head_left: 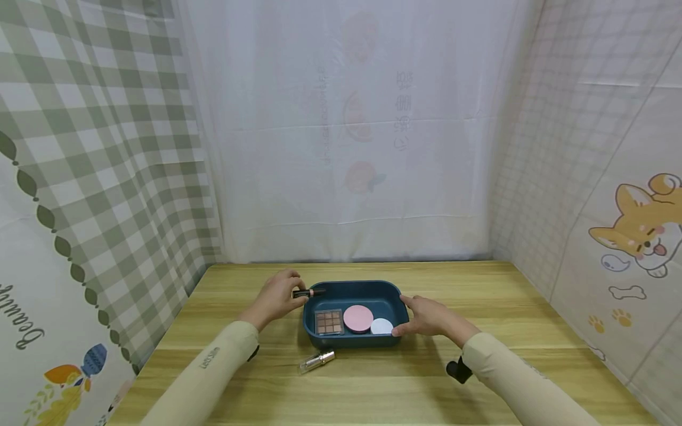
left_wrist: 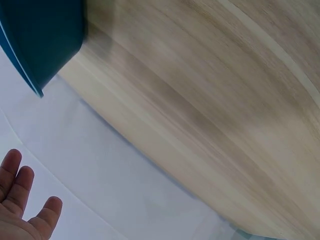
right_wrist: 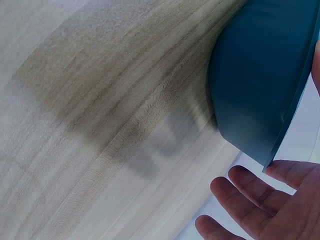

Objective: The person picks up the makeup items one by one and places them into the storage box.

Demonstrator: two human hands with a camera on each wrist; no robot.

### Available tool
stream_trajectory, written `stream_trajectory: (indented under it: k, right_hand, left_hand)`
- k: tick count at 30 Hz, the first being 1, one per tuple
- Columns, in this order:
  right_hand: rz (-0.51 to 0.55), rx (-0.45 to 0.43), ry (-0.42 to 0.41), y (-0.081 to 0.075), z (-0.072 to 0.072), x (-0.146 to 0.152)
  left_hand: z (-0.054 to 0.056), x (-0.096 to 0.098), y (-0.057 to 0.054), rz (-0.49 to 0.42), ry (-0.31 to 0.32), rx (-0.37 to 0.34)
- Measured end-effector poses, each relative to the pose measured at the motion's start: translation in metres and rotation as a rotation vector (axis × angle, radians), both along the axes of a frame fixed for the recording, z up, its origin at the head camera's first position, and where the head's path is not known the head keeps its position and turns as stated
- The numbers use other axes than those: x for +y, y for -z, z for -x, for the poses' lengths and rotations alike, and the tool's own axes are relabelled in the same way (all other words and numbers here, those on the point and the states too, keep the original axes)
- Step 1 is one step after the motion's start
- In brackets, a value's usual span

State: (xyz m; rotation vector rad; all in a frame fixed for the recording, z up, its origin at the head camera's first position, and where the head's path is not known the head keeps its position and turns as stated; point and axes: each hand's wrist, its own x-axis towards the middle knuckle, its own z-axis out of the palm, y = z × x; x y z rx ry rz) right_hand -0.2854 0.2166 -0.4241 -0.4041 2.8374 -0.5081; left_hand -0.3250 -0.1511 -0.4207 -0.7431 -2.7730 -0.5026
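My left hand [head_left: 278, 297] pinches a slim black makeup stick [head_left: 306, 293] with a rose-gold band, its dark end over the left rim of a dark blue tray [head_left: 351, 341]. In the left wrist view, several fingers [left_wrist: 47, 215] are spread and the stick is out of sight. My right hand [head_left: 428, 318] touches the tray's right end with straight thumb and forefinger, the other fingers [right_wrist: 240, 205] extended outside it. Inside the tray lie an eyeshadow palette [head_left: 328, 322], a pink round disc [head_left: 358, 318] and a smaller white round disc [head_left: 381, 326].
A clear and silver lipstick-like tube [head_left: 317, 361] lies on the wooden table [head_left: 373, 390] just in front of the tray. White cloth [head_left: 351, 236] hangs behind the table, with checked cloth [head_left: 160, 177] at the left and a dog-printed sheet [head_left: 613, 296] at the right.
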Motion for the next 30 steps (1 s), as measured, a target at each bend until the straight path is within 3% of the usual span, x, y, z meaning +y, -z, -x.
stream_trajectory:
  k: [30]
  right_hand:
    - [0.000, -0.012, 0.030, 0.003, 0.001, 0.000]
  left_hand:
    - [0.009, 0.026, 0.018, 0.045, 0.044, 0.009]
